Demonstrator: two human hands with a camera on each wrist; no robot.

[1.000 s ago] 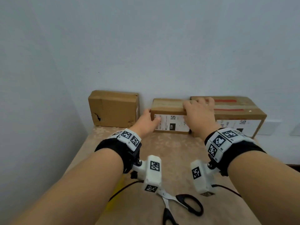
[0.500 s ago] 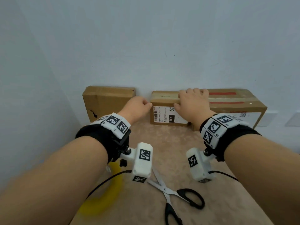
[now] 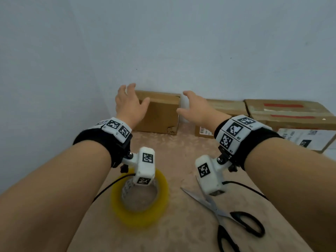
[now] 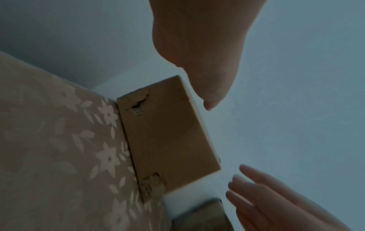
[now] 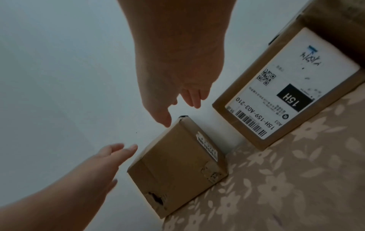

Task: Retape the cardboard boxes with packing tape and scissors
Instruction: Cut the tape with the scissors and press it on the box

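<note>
Soft, even light is filling the head view, with pale walls showing no glare and only faint shadows lying under the forearms. The tape roll is smearing into a yellow blur, and straight lines are bowing toward the frame edges. Both wrist views are looking much dimmer and bluish, perhaps underexposed against the bright wall. Fingertips of the right hand are ghosting with motion blur, while the shipping label is staying sharp.
</note>
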